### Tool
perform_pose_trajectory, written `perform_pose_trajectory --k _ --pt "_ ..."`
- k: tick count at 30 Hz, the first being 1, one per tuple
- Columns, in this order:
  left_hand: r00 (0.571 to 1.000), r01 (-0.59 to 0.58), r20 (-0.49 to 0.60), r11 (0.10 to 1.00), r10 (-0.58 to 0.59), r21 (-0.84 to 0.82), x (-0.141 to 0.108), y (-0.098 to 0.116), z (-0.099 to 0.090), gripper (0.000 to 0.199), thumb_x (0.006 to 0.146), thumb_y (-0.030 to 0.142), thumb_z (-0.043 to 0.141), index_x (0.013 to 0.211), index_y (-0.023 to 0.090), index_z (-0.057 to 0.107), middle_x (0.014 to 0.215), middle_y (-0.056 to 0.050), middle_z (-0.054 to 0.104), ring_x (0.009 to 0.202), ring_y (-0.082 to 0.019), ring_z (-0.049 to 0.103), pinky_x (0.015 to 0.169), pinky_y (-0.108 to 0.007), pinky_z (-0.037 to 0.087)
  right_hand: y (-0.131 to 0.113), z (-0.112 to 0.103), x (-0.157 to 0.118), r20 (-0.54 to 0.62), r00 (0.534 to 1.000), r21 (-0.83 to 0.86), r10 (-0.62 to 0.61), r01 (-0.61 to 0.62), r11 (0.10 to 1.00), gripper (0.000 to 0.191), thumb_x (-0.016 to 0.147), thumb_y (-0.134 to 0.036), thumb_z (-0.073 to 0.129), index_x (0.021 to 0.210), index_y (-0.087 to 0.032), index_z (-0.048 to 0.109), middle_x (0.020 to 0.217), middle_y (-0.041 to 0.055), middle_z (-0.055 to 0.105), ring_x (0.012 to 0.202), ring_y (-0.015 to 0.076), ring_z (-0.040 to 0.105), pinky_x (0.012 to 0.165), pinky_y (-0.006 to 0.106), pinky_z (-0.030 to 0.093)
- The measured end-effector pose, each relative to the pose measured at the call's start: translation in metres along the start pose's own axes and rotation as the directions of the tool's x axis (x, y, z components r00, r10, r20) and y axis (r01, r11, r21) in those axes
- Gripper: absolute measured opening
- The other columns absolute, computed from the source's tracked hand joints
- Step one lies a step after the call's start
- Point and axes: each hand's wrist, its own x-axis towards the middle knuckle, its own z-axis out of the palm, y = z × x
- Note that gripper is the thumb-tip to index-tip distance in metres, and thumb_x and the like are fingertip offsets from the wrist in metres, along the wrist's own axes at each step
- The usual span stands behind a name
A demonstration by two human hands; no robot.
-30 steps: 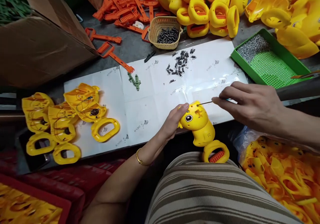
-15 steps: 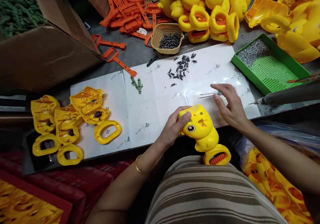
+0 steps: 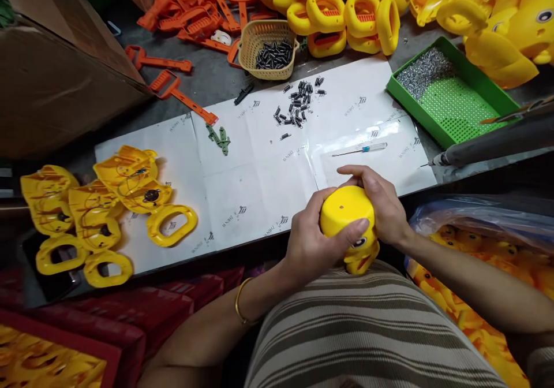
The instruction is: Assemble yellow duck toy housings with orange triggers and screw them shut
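My left hand (image 3: 309, 235) is wrapped round a yellow toy duck (image 3: 346, 206), its thumb across the near side. The duck is turned so its rounded, smooth end with a small hole faces up; one eye and the beak side point towards my striped shirt. My right hand (image 3: 383, 203) is closed against the duck's right side, with its index finger reaching over behind it. Parts of the duck are hidden by both hands. Beyond them, a screwdriver (image 3: 367, 148) with a clear blue handle lies on the white paper (image 3: 259, 183).
Loose black springs (image 3: 298, 105) and green plastic pieces (image 3: 220, 140) lie on the paper. Behind stand a tan basket (image 3: 244, 59) of dark parts and a green tray (image 3: 459, 131) of screws. Opened yellow duck halves (image 3: 125, 171) lie left. An electric driver (image 3: 485, 140) juts in from the right.
My right hand has left the screwdriver on the paper and come down-left onto the duck. The duck has been turned so its face tips towards me. The view has shifted slightly right.
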Motion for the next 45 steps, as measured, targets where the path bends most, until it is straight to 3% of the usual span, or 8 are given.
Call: perform_pose_trajectory --k 6,10,16,20,26,31,39,45 --pt "0.979 -0.133 0.123 0.971 0.160 -0.199 0.007 -0.016 -0.035 0.067 0.069 0.056 0.075 0.122 0.020 0.059 0.115 -0.009 0.066 0.101 -0.027 0.063 0.085 -0.035 0.052 0.004 -0.009 -0.007 0.188 0.977 0.053 0.099 -0.110 0.992 0.063 0.091 -0.067 0.043 0.140 -0.027 0.048 0.123 0.0072 0.060 0.105 0.0244 0.060 0.091 0.040 0.049" --pt "0.954 -0.007 0.284 0.954 0.096 -0.299 0.002 -0.024 -0.062 0.064 0.069 0.050 0.074 0.124 0.023 0.056 0.122 -0.010 0.063 0.108 -0.030 0.062 0.088 -0.038 0.051 0.007 -0.006 -0.028 0.440 0.882 -0.079 0.166 -0.146 0.986 0.077 0.081 -0.059 0.067 0.146 -0.026 0.042 0.136 0.0099 0.058 0.112 0.0287 0.061 0.092 0.042 0.051" --pt "0.923 -0.160 0.347 0.986 0.166 -0.046 -0.003 -0.017 -0.079 0.085 0.061 0.047 0.085 0.137 0.026 0.053 0.125 -0.010 0.063 0.116 -0.030 0.059 0.098 -0.042 0.048 0.003 0.017 -0.040 0.377 0.893 -0.560 0.244 0.010 0.829 0.087 0.071 -0.066 0.071 0.141 -0.022 0.047 0.135 0.0127 0.060 0.118 0.0376 0.059 0.095 0.054 0.047" --pt "0.879 -0.342 0.409 0.921 0.244 0.186 -0.010 -0.020 -0.081 0.070 0.066 0.052 0.081 0.127 0.023 0.063 0.130 -0.013 0.063 0.118 -0.031 0.060 0.102 -0.047 0.048 0.003 0.019 -0.048 0.409 0.895 -0.601 0.178 0.117 0.791 0.079 0.073 -0.067 0.068 0.134 -0.021 0.051 0.124 0.0121 0.064 0.106 0.0346 0.063 0.079 0.049 0.051" --pt "0.807 -0.548 0.389 0.808 0.444 0.214 -0.030 -0.042 -0.068 0.065 0.070 0.036 0.082 0.129 0.022 0.061 0.119 -0.012 0.070 0.107 -0.025 0.068 0.092 -0.039 0.056 0.018 0.012 -0.061 0.484 0.873 -0.546 0.053 0.255 0.798 0.067 0.073 -0.064 0.071 0.120 -0.018 0.058 0.099 0.0085 0.063 0.084 0.0260 0.062 0.064 0.037 0.048" --pt "0.875 -0.401 0.374 0.893 0.307 0.204 -0.039 -0.050 -0.063 0.054 0.076 0.035 0.078 0.127 0.026 0.062 0.124 -0.010 0.068 0.114 -0.025 0.066 0.097 -0.040 0.054 0.030 0.012 -0.064 0.477 0.877 -0.549 0.057 0.246 0.799 0.066 0.072 -0.064 0.073 0.117 -0.017 0.058 0.096 0.0072 0.060 0.082 0.0250 0.061 0.063 0.036 0.046" --pt "0.797 -0.553 0.494 0.749 0.348 0.364 -0.051 -0.040 -0.070 0.076 0.069 0.038 0.084 0.136 0.022 0.053 0.118 -0.014 0.069 0.109 -0.027 0.066 0.093 -0.045 0.056 0.021 0.001 -0.060 0.650 0.738 -0.509 0.182 0.245 0.826 0.069 0.078 -0.060 0.070 0.132 -0.023 0.048 0.109 0.0088 0.058 0.094 0.0262 0.059 0.071 0.040 0.051" --pt "0.843 -0.502 0.398 0.796 0.363 0.338 -0.070 -0.052 -0.058 0.072 0.067 0.036 0.086 0.133 0.023 0.057 0.118 -0.013 0.070 0.108 -0.026 0.067 0.090 -0.043 0.057 0.024 0.000 -0.069 0.687 0.713 -0.477 0.141 0.296 0.828 0.065 0.082 -0.059 0.065 0.133 -0.022 0.048 0.105 0.0084 0.057 0.089 0.0249 0.058 0.069 0.040 0.050"
